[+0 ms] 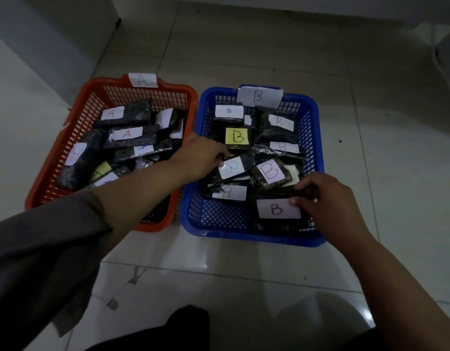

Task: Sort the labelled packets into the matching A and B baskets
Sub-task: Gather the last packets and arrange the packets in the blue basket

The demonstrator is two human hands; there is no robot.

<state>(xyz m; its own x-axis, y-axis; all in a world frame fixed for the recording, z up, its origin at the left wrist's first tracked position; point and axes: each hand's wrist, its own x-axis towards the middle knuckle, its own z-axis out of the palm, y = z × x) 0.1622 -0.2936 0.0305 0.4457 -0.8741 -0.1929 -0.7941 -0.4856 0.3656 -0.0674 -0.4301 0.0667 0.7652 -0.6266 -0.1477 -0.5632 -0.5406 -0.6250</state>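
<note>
Pale floor tiles (244, 269) carry two baskets side by side: an orange basket (74, 138) tagged A, full of dark A packets, and a blue basket (317, 138) tagged B. Both hands reach into the blue one. Left hand (201, 158) pinches a B-labelled packet (231, 168) with curled fingers; right hand (327, 201) has its fingers curled round the edge of another B packet (278, 209) near the front wall
</note>
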